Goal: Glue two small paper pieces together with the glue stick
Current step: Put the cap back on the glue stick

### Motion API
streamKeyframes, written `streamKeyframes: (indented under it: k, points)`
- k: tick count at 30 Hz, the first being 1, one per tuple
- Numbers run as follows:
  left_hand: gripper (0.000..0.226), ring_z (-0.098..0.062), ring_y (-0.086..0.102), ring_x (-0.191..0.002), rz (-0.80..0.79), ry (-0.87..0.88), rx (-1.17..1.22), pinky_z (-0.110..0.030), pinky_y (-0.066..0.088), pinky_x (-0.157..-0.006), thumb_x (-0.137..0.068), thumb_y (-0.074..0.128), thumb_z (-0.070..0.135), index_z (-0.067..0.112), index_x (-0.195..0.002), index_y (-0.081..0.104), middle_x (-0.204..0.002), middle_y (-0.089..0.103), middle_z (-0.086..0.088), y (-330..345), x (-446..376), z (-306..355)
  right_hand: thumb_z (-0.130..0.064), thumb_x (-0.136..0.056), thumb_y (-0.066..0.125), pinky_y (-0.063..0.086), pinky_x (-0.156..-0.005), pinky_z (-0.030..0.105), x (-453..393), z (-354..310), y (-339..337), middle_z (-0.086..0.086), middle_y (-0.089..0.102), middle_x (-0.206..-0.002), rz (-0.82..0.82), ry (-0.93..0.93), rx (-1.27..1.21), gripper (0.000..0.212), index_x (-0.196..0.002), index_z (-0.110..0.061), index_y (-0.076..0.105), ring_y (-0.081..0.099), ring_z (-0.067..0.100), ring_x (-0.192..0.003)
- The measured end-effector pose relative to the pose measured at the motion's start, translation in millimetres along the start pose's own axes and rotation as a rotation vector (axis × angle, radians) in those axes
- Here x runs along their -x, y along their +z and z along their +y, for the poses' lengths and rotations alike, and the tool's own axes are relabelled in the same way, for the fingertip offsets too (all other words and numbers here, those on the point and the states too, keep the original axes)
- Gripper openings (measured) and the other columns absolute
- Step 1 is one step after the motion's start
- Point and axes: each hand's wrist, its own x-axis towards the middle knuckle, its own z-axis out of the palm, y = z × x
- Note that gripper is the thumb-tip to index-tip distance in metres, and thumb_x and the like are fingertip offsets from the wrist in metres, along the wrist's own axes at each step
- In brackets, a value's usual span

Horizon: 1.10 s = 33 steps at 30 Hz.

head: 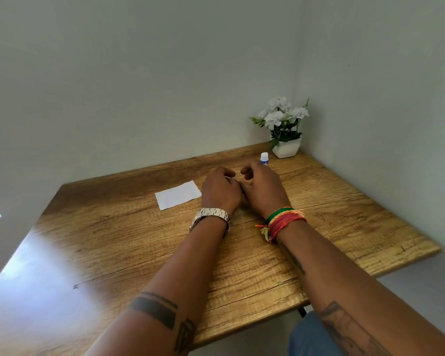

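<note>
A small white paper piece [177,195] lies flat on the wooden table [113,240], just left of my hands. My left hand [220,191], with a metal watch on its wrist, rests on the table with its fingers curled down. A sliver of white [228,177] shows at its fingertips, and I cannot tell whether the fingers grip it. My right hand [263,191], with coloured thread bands on its wrist, lies right beside the left with fingers loosely curled and nothing visible in them. The glue stick [264,158] stands upright, capped, just behind my right hand.
A white pot of white flowers [285,147] stands in the table's far right corner against the walls. The table's right edge [396,263] runs close to my right forearm. Bright glare covers the near left of the tabletop.
</note>
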Motion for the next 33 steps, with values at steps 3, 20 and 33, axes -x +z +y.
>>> streamKeyframes:
  k: [3,20,33]
  points:
    - [0.019,-0.016,0.066,-0.093,0.018,0.052,0.014,-0.024,0.042,-0.073,-0.095,0.057,0.02,0.021,-0.106,0.073,-0.101,0.073,0.002,3.7,-3.3,9.5,-0.016,-0.087,0.067,0.05,-0.07,0.031,-2.4,11.9,-11.6,0.003,0.063,-0.098,0.269,0.085,-0.064,0.019,-0.104,-0.017,0.057,0.062,0.021,-0.088]
    - [0.019,0.001,0.057,-0.075,0.094,0.194,0.14,-0.008,0.033,-0.063,-0.093,0.065,0.027,0.023,-0.111,0.07,-0.098,0.064,0.012,13.3,-3.6,4.0,-0.024,-0.091,0.069,0.05,-0.067,0.028,-29.3,14.7,-13.2,-0.001,0.075,-0.091,0.113,0.298,-0.738,0.018,-0.107,-0.016,0.071,0.069,0.009,-0.077]
    - [0.02,-0.004,0.062,-0.078,0.061,0.202,0.25,-0.016,0.04,-0.06,-0.089,0.074,0.024,0.035,-0.097,0.06,-0.083,0.058,0.024,2.4,0.7,-3.9,-0.037,-0.088,0.074,0.051,-0.062,0.028,-16.9,8.5,-3.6,0.005,0.075,-0.09,-0.096,0.265,-0.965,0.019,-0.098,-0.021,0.074,0.069,0.011,-0.075]
